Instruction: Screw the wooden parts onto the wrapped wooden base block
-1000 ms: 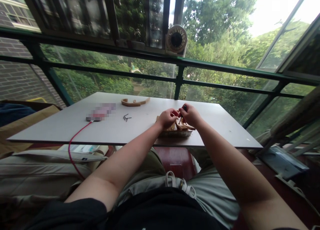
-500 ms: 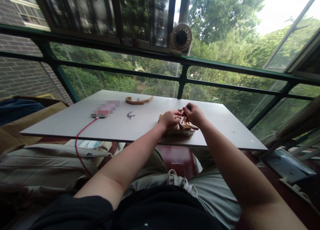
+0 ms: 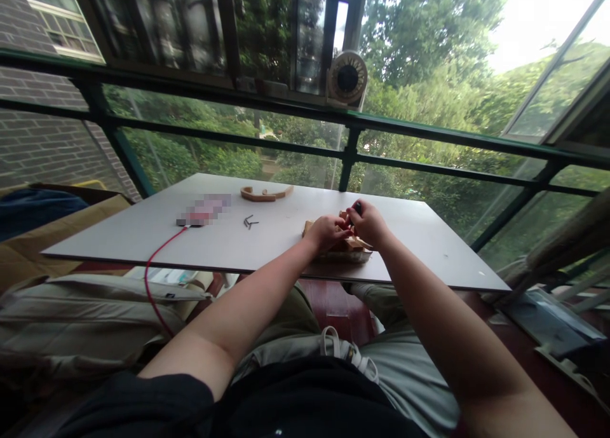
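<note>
My right hand (image 3: 366,220) is closed around the black handle of a screwdriver (image 3: 357,206), held nearly upright over a small wooden assembly (image 3: 355,243). From the left, my left hand (image 3: 328,232) presses its bent fingers onto the wooden piece close to the tool's lower end. The fingers hide the tip and most of the wood between the hands. Beneath them the assembly rests on a shallow tray-like base (image 3: 345,257) near the table's front edge. Left of the hands, several dark screws (image 3: 250,222) lie loose in a small group.
Curved wooden parts (image 3: 260,196) lie toward the back of the white table (image 3: 143,241). A blurred-out phone-like object (image 3: 204,210) with a red cable (image 3: 151,260) is at the left. A round fan (image 3: 347,79) stands on the window ledge. A bag (image 3: 86,317) sits below the table's left side.
My left fingers have stretched a little to the right, over the wood by the screwdriver. The right hand has turned slightly on the handle. The whole view has shifted a little.
</note>
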Available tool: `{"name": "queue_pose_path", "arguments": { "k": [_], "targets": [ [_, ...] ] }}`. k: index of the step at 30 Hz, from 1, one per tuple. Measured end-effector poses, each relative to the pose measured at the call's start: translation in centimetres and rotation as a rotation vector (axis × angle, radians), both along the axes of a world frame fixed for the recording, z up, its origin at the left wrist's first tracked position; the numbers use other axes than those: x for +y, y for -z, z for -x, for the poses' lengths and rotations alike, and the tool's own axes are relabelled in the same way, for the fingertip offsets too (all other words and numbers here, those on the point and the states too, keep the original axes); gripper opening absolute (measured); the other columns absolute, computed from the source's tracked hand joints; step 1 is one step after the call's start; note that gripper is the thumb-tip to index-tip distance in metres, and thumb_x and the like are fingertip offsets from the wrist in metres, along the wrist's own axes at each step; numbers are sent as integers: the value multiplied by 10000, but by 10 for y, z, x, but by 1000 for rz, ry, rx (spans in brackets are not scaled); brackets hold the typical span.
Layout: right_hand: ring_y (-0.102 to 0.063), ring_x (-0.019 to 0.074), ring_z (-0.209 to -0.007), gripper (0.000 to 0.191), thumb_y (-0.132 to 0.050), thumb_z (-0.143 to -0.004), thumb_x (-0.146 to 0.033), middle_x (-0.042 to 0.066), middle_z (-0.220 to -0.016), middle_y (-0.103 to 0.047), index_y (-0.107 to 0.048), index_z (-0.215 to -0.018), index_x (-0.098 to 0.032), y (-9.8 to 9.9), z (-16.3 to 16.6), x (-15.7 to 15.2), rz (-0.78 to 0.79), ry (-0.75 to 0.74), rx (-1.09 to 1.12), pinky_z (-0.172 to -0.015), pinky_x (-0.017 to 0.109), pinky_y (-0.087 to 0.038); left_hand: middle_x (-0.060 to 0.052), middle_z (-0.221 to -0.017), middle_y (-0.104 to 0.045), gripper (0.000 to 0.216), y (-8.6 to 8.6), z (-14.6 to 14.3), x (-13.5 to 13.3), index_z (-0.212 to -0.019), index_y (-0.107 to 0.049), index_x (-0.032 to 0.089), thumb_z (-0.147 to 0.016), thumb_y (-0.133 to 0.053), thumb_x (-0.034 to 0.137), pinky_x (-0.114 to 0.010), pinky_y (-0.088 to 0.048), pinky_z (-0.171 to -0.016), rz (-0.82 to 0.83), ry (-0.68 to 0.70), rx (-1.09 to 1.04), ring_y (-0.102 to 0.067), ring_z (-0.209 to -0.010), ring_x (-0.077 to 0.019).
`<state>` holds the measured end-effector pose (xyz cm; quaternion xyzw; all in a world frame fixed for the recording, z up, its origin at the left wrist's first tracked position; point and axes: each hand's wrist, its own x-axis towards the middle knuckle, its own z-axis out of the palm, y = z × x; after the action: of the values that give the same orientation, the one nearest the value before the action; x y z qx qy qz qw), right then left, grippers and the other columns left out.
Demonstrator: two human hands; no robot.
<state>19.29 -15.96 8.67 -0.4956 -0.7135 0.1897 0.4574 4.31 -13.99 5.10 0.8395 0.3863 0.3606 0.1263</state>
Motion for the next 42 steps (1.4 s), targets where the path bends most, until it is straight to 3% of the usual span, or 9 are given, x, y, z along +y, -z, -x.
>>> {"name": "queue_pose_path", "arguments": {
  "k": [6, 9, 12, 17, 22, 24, 29, 38, 42],
  "targets": [
    [-546, 125, -525, 102, -484, -809, -289, -6, -686, -595, -448, -861, -209, -5, -3, 2, 101, -52, 38, -472, 238, -429, -38, -853, -694, 219, -3, 1, -2, -845, -725, 203, -798, -612, 385, -257, -447, -755, -33, -15, 35, -622, -792, -167],
    [-550, 128, -492, 317, -485, -748, -180, -25, -705, -613, -415, -1054, -223, -15, -12, 1, 235, -202, 35, -453, 246, -443, -26, -857, -692, 208, -7, 2, -6, -888, -726, 227, -816, -584, 362, -258, -452, -749, 4, -10, 50, -620, -781, -163],
    [-573, 113, -539, 462, -450, -716, -92, -4, -824, -654, -445, -1155, -236, -30, -22, -1, 182, -294, -94, -495, 236, -462, -25, -833, -691, 230, -9, 1, -9, -875, -727, 222, -835, -547, 360, -260, -449, -726, 46, 13, 69, -617, -744, -158],
    [-589, 118, -599, 297, -527, -722, -80, 8, -768, -675, -638, -965, -208, -64, -26, -4, 53, -159, -557, -531, 211, -429, -15, -791, -690, 277, -4, 3, -9, -870, -726, 223, -872, -483, 355, -249, -423, -657, 23, 89, 56, -603, -694, -145],
    [-589, 95, -504, 130, -527, -818, -200, 15, -712, -693, -647, -852, -166, -95, -15, -6, 207, -178, -875, -531, 209, -424, -14, -812, -699, 278, -2, 7, -9, -908, -730, 219, -872, -495, 362, -242, -420, -679, 3, 91, 65, -607, -728, -145],
    [-595, 99, -499, 188, -503, -851, -259, 28, -679, -693, -634, -774, -149, -100, -10, -5, 275, -166, -943, -529, 212, -419, -13, -813, -701, 279, -2, 8, -9, -914, -728, 213, -868, -500, 368, -240, -417, -681, 23, 93, 74, -605, -724, -141],
    [-584, 115, -487, 420, -437, -892, -388, 47, -572, -662, -621, -605, -142, -103, 1, -2, 283, -81, -1089, -566, 241, -415, 8, -768, -691, 260, 1, 9, -4, -871, -714, 217, -838, -544, 412, -235, -414, -637, 29, 134, 29, -594, -672, -131],
    [-570, 147, -477, 519, -369, -898, -487, 83, -592, -658, -672, -674, -130, -96, 2, -1, 339, 79, -1113, -530, 273, -393, 21, -860, -711, 175, 4, 10, -7, -910, -690, 223, -813, -598, 337, -224, -459, -718, 74, 121, -98, -637, -740, -124],
    [-606, 176, -635, 393, -528, -818, -515, 82, -775, -696, -692, -877, -163, -94, -3, -3, 137, -8, -1151, -554, 265, -381, 19, -848, -703, 166, 3, 10, -8, -893, -690, 219, -827, -581, 325, -224, -462, -713, 55, 133, -92, -628, -743, -125]
  ]
}}
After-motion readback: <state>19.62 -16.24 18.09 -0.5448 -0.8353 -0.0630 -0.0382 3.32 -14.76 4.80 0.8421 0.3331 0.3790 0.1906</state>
